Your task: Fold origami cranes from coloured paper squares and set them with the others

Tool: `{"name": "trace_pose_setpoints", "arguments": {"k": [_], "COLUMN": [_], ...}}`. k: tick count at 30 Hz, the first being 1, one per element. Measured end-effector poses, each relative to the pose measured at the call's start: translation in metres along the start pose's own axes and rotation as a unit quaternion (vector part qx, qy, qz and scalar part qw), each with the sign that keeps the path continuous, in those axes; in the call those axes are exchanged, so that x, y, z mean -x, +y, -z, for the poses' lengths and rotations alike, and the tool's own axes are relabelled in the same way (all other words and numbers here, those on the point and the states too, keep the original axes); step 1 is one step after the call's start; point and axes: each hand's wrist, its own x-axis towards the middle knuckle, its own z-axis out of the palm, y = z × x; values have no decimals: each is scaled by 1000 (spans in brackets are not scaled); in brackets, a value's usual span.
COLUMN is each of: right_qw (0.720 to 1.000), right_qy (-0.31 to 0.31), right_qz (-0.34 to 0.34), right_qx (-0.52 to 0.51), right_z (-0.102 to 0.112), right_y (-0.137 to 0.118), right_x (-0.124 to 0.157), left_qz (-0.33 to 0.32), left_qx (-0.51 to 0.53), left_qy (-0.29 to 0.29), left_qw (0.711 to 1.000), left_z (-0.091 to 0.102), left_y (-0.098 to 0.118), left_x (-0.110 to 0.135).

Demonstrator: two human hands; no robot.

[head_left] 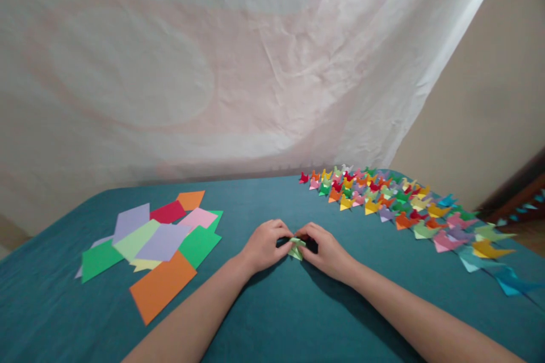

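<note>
Between my two hands is a small folded piece of light green paper point(297, 249), its lower point facing me. My left hand point(267, 244) pinches it from the left with thumb and fingers. From the right, my right hand point(326, 250) grips its other side, with the thumb on the front. The fingertips of both hands nearly meet at the top of the paper and cover part of it. Both hands are low over the teal tablecloth point(264, 317), near the middle of the table.
Loose coloured paper sheets lie overlapping on the left, with an orange sheet point(164, 286) nearest me. Rows of small folded paper birds point(374, 204) in many colours stand along the right side. A pale cloth sheet point(238, 68) hangs behind the table.
</note>
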Motion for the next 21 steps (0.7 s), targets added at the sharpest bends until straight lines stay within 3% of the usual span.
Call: {"name": "trace_pose_setpoints", "arguments": {"k": [21], "right_qw": [1000], "right_qy": [-24], "right_qz": [-9], "right_qx": [-17], "right_z": [4], "right_y": [0], "right_x": [-1], "left_qz": [2], "left_qx": [-114], "left_qy": [-2], "left_qw": [993], "left_z": [-5], "left_y": [7], "left_x": [4]}}
